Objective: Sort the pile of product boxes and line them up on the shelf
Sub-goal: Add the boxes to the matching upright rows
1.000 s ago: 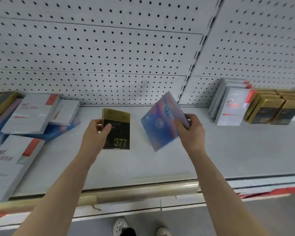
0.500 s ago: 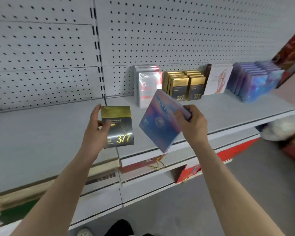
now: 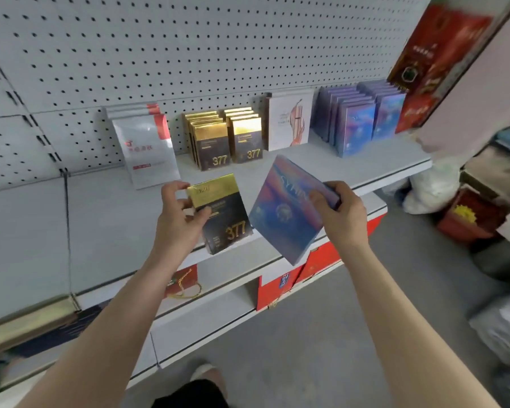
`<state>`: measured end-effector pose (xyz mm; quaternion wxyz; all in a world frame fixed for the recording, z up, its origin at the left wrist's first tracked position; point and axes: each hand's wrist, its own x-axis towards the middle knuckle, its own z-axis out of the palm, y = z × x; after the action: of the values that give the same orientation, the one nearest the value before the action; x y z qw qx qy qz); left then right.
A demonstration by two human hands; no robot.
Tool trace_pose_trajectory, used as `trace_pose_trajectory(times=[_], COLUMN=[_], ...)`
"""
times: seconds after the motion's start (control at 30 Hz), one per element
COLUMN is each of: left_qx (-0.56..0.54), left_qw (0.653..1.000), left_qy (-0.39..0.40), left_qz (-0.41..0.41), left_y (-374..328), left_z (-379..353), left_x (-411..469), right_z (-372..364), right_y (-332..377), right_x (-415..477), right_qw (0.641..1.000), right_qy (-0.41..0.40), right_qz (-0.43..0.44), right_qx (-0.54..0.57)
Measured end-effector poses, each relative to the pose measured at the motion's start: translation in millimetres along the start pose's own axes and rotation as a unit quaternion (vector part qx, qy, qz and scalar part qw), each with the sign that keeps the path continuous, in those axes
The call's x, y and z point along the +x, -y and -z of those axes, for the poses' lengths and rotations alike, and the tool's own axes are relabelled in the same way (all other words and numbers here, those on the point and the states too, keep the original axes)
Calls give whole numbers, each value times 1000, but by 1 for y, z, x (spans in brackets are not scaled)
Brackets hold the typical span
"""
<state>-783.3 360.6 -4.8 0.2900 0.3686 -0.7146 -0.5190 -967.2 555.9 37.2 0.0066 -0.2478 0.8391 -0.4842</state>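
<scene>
My left hand (image 3: 178,214) grips a black and gold box marked 377 (image 3: 223,214) by its left edge. My right hand (image 3: 340,212) holds a tilted blue and purple box (image 3: 286,210) by its upper right corner. Both boxes hang in the air over the front of the grey shelf (image 3: 100,219). At the shelf's back stand sorted rows: white and red boxes (image 3: 147,148), two rows of gold 377 boxes (image 3: 227,139), a white box with a figure drawing (image 3: 290,120), and blue and purple boxes (image 3: 357,117).
Pegboard (image 3: 189,48) backs the shelf. A tall red box (image 3: 436,63) leans at the shelf's right end. Red boxes and gold cord (image 3: 186,287) sit on the lower shelf. Bags and crates (image 3: 465,213) crowd the floor at the right.
My view has swung right from the pile toward the sorted rows, which now look closer. Both hands still carry the same two boxes.
</scene>
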Motion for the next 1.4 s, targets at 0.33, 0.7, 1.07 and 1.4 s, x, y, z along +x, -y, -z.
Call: trace_pose_trajectory(times=[0.33, 0.7, 1.07, 1.4], left_qx=[143, 315, 531, 475], left_qw=[983, 928, 817, 835], left_qy=[-32, -53, -65, -3], left_qz=[-115, -194, -215, -279], left_y=[-9, -17, -15, -58], left_z=[-72, -157, -167, -241], left_x=[114, 249, 275, 275], right_z=[-8, -21, -22, 45], right_y=[-41, -62, -87, -137], right_x=[107, 223, 269, 328], right_qw=[1000, 1000, 996, 990], right_qy=[1, 20, 54, 112], right_qz=[12, 10, 53, 77], right_qx=[4, 0, -37, -38])
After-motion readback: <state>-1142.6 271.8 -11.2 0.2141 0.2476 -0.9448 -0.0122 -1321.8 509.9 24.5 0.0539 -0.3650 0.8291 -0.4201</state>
